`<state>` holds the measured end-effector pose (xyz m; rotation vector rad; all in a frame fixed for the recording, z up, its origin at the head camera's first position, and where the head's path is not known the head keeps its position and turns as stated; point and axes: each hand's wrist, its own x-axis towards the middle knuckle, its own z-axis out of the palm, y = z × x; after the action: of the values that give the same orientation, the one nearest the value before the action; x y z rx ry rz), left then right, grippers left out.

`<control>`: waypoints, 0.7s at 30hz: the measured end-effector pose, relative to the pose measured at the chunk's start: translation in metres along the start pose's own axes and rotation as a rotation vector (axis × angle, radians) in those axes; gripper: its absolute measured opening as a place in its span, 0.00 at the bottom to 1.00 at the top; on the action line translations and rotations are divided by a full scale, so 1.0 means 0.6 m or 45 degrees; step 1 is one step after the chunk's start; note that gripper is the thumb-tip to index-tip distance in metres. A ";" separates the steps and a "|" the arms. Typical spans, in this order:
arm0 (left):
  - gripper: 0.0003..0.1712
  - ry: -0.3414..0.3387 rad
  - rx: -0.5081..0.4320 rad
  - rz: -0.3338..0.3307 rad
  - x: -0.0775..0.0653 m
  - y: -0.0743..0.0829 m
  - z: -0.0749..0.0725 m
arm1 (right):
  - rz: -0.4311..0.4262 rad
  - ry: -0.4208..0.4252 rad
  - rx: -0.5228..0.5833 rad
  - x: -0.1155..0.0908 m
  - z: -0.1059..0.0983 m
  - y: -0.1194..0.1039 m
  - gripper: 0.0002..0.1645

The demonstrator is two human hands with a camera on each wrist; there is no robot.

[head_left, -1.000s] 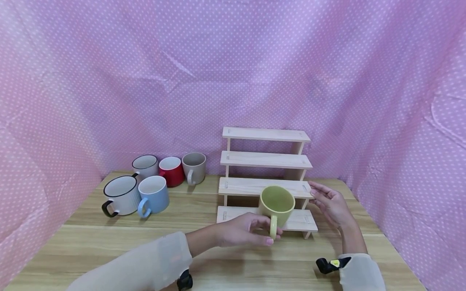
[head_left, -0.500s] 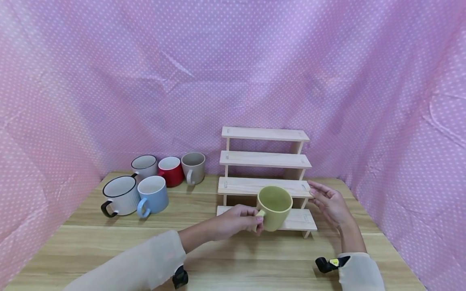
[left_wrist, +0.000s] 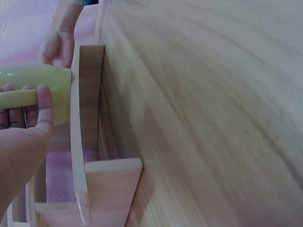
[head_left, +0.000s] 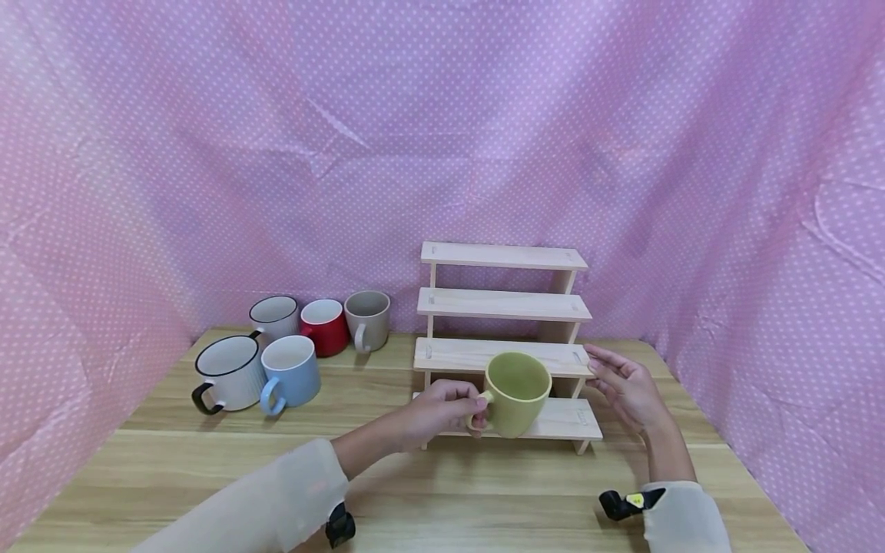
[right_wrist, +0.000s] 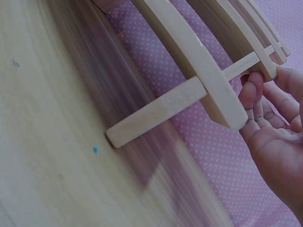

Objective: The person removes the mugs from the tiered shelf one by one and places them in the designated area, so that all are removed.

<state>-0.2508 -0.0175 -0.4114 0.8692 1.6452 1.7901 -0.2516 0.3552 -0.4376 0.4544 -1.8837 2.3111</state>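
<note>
A yellow-green mug (head_left: 515,399) stands upright at the lowest board of a wooden step shelf (head_left: 498,357). Its handle points left, and my left hand (head_left: 442,415) grips that handle with curled fingers and thumb. In the left wrist view the mug's base (left_wrist: 61,97) meets the edge of the lowest board (left_wrist: 78,137). At the shelf's right side, my right hand (head_left: 625,388) holds the end of the second board from the bottom. The right wrist view shows its fingertips (right_wrist: 255,82) on either side of that board's end.
Left of the shelf on the wooden table (head_left: 415,499) stand a grey mug (head_left: 369,319), a red mug (head_left: 332,330), a light-blue mug (head_left: 293,372) and two white mugs with dark rims (head_left: 231,376). A pink dotted cloth (head_left: 442,138) hangs behind and at both sides.
The mug has shifted slightly left, and its handle has turned from pointing toward the front to pointing left. My left hand has moved left with it. My right hand stays at the shelf.
</note>
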 end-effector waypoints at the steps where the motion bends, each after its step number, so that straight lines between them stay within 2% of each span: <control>1: 0.16 0.009 0.003 0.001 0.000 0.000 -0.003 | 0.000 -0.001 -0.003 0.000 0.000 0.000 0.23; 5: 0.13 0.041 -0.005 -0.008 -0.002 -0.002 -0.014 | 0.008 0.006 -0.024 -0.001 -0.001 0.000 0.24; 9: 0.14 0.049 -0.046 -0.006 -0.001 -0.003 -0.020 | 0.006 0.003 -0.026 -0.001 -0.002 0.000 0.24; 12: 0.15 0.034 -0.064 0.012 0.001 -0.002 -0.024 | 0.004 0.011 -0.028 -0.001 -0.003 0.001 0.24; 21: 0.09 -0.036 -0.133 0.084 0.000 -0.006 -0.039 | 0.015 0.015 -0.042 0.001 -0.003 0.000 0.23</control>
<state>-0.2686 -0.0323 -0.4158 0.9066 1.5070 1.8817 -0.2525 0.3568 -0.4378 0.4269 -1.9209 2.2812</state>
